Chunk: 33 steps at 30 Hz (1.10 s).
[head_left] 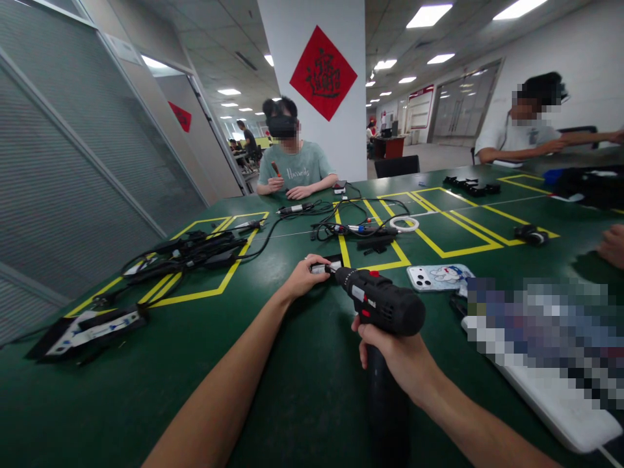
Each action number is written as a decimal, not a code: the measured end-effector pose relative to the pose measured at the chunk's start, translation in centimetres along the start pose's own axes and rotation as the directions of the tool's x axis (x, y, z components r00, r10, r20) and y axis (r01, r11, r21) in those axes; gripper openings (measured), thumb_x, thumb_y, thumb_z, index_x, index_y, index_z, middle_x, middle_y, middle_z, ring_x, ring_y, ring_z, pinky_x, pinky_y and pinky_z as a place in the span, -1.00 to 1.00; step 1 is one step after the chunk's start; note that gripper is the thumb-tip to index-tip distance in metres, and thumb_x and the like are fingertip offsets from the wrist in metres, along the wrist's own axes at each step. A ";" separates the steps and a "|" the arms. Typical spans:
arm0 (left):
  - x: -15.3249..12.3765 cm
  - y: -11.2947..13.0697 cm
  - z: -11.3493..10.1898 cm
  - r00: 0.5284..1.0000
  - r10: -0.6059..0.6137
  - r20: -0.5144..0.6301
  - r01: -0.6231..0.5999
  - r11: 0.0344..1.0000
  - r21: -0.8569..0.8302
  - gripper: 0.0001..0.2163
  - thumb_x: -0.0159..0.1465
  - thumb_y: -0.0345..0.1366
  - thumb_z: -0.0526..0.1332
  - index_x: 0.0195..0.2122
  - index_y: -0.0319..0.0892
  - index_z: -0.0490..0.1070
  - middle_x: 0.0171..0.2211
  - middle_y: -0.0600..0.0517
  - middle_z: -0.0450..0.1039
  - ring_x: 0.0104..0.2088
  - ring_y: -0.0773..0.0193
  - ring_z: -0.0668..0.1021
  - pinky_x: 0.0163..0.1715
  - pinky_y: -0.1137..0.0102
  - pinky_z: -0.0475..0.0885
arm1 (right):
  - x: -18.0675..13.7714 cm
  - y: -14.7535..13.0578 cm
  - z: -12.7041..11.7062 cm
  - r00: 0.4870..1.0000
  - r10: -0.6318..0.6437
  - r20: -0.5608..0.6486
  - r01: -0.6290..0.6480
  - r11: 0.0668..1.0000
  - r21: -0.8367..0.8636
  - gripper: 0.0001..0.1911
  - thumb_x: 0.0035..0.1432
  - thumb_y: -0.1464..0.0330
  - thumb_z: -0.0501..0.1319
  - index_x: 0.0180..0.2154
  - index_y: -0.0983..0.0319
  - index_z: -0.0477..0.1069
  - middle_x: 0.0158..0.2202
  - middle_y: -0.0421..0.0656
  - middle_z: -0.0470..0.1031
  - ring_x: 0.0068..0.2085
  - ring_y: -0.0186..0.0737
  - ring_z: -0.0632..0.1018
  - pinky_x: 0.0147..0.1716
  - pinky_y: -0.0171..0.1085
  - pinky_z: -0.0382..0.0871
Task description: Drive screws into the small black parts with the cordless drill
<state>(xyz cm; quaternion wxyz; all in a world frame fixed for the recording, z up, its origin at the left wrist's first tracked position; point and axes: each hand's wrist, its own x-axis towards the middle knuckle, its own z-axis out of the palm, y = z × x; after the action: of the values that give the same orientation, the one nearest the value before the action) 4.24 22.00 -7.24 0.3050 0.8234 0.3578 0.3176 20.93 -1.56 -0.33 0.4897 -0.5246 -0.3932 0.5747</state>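
My right hand is wrapped round the grip of a black cordless drill, which points forward and left. The drill's chuck and tip reach a small white and black part on the table. My left hand has its fingers closed on the left end of that part, close to the drill tip. Exactly what the part is, I cannot make out. Whether the tip touches it or stops just short is also too small to tell.
A phone and a white tablet-like slab lie to the right. Cables spread at left, more mid-table. Yellow tape marks the green table. A person sits opposite, another at right; someone's hand shows at the right edge.
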 end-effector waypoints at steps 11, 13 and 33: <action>0.0 0.1 -0.2 1.000 0.011 0.016 -0.010 1.000 -0.016 -0.70 0.03 -0.19 0.29 -0.19 -0.11 0.49 -0.12 -0.01 0.39 -0.06 0.14 0.43 0.04 0.23 0.28 | -0.1 0.0 0.1 0.999 0.035 -0.016 -0.036 0.997 -0.066 -0.85 0.03 0.32 0.15 -0.36 0.27 0.39 -0.66 -0.25 0.38 -0.58 -0.34 0.41 -0.48 -0.33 0.27; 0.0 0.1 -0.2 1.000 0.010 0.013 -0.009 1.000 -0.020 -0.70 0.04 -0.18 0.29 -0.19 -0.11 0.50 -0.12 -0.02 0.39 -0.07 0.14 0.43 0.04 0.23 0.27 | -0.1 0.1 0.1 1.000 0.013 -0.013 -0.014 0.999 -0.051 -0.84 0.02 0.33 0.15 -0.33 0.26 0.39 -0.64 -0.26 0.38 -0.57 -0.34 0.41 -0.48 -0.33 0.28; 0.0 0.3 -0.2 1.000 -0.011 0.002 0.011 1.000 -0.029 -0.70 0.08 -0.11 0.26 -0.19 -0.10 0.51 -0.10 -0.03 0.40 -0.03 0.12 0.43 0.04 0.21 0.27 | -0.1 -0.3 0.2 0.999 0.032 -0.038 -0.035 0.996 -0.081 -0.85 0.00 0.32 0.16 -0.38 0.27 0.39 -0.66 -0.26 0.38 -0.57 -0.34 0.40 -0.49 -0.35 0.25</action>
<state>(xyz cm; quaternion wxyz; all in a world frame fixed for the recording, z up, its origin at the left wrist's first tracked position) 4.19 21.87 -6.94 0.3191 0.8171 0.3575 0.3205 20.74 -1.53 0.01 0.4653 -0.5613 -0.3983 0.5566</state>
